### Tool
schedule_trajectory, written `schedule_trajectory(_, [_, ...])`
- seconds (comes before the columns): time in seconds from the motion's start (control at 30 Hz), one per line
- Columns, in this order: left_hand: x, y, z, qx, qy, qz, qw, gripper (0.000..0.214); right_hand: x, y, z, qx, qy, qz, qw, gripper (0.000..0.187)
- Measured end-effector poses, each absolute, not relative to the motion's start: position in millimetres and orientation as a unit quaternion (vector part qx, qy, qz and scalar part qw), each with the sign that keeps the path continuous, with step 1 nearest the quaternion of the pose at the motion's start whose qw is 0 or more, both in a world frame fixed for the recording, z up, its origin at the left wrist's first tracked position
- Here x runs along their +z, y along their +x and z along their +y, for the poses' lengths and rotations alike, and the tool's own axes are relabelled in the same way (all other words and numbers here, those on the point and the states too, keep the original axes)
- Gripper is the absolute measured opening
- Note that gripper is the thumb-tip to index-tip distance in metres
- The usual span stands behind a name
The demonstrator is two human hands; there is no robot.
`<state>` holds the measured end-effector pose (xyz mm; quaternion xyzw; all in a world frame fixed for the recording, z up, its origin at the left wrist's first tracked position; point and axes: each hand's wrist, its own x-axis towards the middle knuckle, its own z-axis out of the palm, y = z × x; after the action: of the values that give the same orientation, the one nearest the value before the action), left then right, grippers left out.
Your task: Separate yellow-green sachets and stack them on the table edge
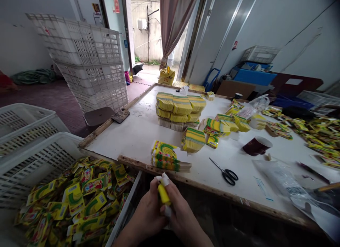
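Observation:
My left hand [151,208] and my right hand [183,211] meet just below the table's front edge. Between them is a small yellow carton [164,194], closed in by the fingers of both; most of it is hidden. White coverings wrap some fingertips. Right ahead on the table lies a stack of flat yellow-green printed cartons [166,153]. Behind it stands a bundle of folded cartons [193,139]. Farther back, several bundles [180,107] are piled in layers. To my left, a white plastic crate [61,142] holds many small yellow cartons [90,204].
Black-handled scissors [228,176] and a dark mug [257,146] rest on the white table [132,137]. A phone [121,115] lies by its left edge. Clear plastic bags [287,183] and heaped cartons [318,133] occupy the right. Stacked crates [90,59] and a brown stool [98,116] stand left.

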<state>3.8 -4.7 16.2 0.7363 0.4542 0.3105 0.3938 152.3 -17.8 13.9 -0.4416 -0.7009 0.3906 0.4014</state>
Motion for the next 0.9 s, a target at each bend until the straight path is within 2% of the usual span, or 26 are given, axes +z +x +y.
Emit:
schedule_trajectory(0.1, [17,2,-3,0.335,0.724,0.474,0.373,0.068,14,153,-18,0.328,-0.425,-0.749,0.387,0.049])
schedule_trajectory(0.27, [21,-9,-7,0.317,0.724,0.508,0.341,0.062,6,160,-11,0.303,-0.412,-0.750,0.420,0.042])
schedule_trajectory(0.43, [24,-19,-6,0.272,0.713,0.545,0.348,0.066,3,161,-11,0.327,-0.409,-0.795,0.307,0.055])
schedule_trajectory(0.6, [26,-21,-3,0.264,0.713,0.528,0.379,0.063,34,169,-4,0.370,-0.400,-0.791,0.278,0.024])
schedule_trajectory(0.7, [27,-21,-3,0.256,0.723,0.515,0.381,0.067,49,174,3,0.402,-0.383,-0.792,0.254,0.015])
schedule_trajectory(0.83, [25,-24,-4,0.252,0.744,0.520,0.336,0.063,41,161,4,0.419,-0.392,-0.769,0.282,0.024])
schedule_trajectory(0.9, [22,-32,-3,0.250,0.745,0.536,0.310,0.061,33,151,3,0.417,-0.391,-0.758,0.315,0.037])
